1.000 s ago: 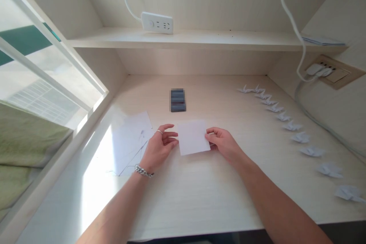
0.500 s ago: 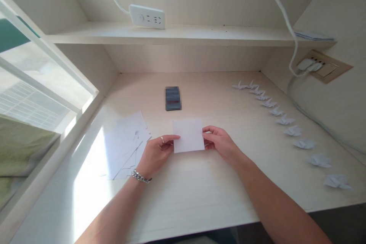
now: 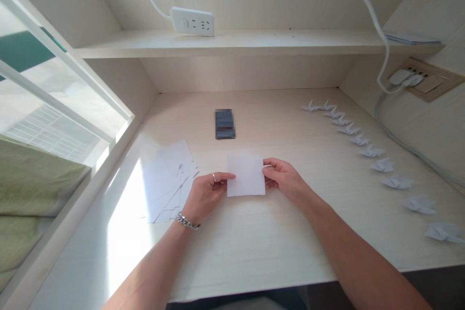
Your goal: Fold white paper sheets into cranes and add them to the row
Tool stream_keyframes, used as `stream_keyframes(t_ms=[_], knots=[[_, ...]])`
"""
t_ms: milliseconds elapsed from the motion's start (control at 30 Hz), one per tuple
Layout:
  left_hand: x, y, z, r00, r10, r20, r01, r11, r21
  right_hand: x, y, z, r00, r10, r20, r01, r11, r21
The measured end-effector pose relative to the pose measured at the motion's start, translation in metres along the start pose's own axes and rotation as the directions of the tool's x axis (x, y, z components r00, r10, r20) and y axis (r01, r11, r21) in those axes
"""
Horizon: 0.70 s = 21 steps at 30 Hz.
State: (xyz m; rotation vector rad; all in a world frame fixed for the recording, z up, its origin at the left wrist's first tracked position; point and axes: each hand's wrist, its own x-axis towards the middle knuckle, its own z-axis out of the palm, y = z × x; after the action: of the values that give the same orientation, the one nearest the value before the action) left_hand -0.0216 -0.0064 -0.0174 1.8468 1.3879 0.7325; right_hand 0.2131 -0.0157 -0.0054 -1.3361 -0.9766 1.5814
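Note:
A small white square of paper (image 3: 246, 176) is held up between my two hands over the desk. My left hand (image 3: 209, 193) pinches its left edge, the thumb lying on the front and the other fingers partly hidden behind. At the right edge, my right hand (image 3: 283, 177) grips the sheet between thumb and fingers. Loose white paper sheets (image 3: 163, 169) lie overlapping just left of my left hand. A dark, blurred-out rectangular object (image 3: 225, 124) rests on the desk beyond the square.
Several folded white paper cranes (image 3: 372, 150) run in a curved line along the desk's right side. A shelf (image 3: 254, 51) at the back carries a white power strip (image 3: 192, 22). White cables hang by a wall socket (image 3: 425, 79). A window stands at left.
The whole view has shifted slightly, so things sit further right in the picture. Both hands keep their hold on the paper square, which sits almost unchanged between them.

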Motion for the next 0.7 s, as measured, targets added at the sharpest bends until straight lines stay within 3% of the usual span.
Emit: stream_keyframes(t_ms=[100, 167, 267, 333, 400, 467, 533, 600, 700], knots=[[0.0, -0.001, 0.0, 0.998, 0.056, -0.01, -0.056, 0.998, 0.04, 0.001, 0.002, 0.0, 1.0, -0.007, -0.018, 0.006, 1.0, -0.028], [0.0, -0.001, 0.0, 0.986, 0.163, -0.035, -0.158, 0.982, 0.1, 0.003, 0.005, 0.0, 0.999, -0.015, -0.046, 0.013, 0.998, -0.055], [-0.002, 0.001, 0.002, 0.934, 0.349, -0.072, -0.313, 0.901, 0.302, 0.003, 0.01, 0.0, 0.996, -0.038, -0.085, 0.028, 0.993, -0.117], [-0.004, 0.002, 0.004, 0.899, 0.437, -0.014, -0.396, 0.828, 0.397, 0.002, 0.013, -0.001, 0.995, -0.046, -0.089, 0.029, 0.982, -0.188], [-0.006, 0.004, 0.007, 0.874, 0.476, 0.101, -0.474, 0.788, 0.393, -0.002, 0.014, -0.004, 0.994, -0.065, -0.085, 0.035, 0.949, -0.313], [-0.009, 0.005, 0.011, 0.861, 0.473, 0.186, -0.508, 0.784, 0.356, -0.009, 0.013, -0.007, 0.984, -0.14, -0.107, 0.068, 0.863, -0.501], [-0.011, 0.005, 0.013, 0.867, 0.45, 0.214, -0.498, 0.797, 0.342, -0.018, 0.013, -0.01, 0.953, -0.282, -0.11, 0.134, 0.721, -0.68], [-0.012, 0.005, 0.015, 0.877, 0.431, 0.213, -0.48, 0.809, 0.34, -0.028, 0.014, -0.012, 0.915, -0.403, 0.017, 0.277, 0.597, -0.753], [-0.013, 0.003, 0.016, 0.884, 0.422, 0.202, -0.467, 0.824, 0.322, -0.039, 0.022, -0.012, 0.858, -0.43, 0.283, 0.474, 0.444, -0.761]])
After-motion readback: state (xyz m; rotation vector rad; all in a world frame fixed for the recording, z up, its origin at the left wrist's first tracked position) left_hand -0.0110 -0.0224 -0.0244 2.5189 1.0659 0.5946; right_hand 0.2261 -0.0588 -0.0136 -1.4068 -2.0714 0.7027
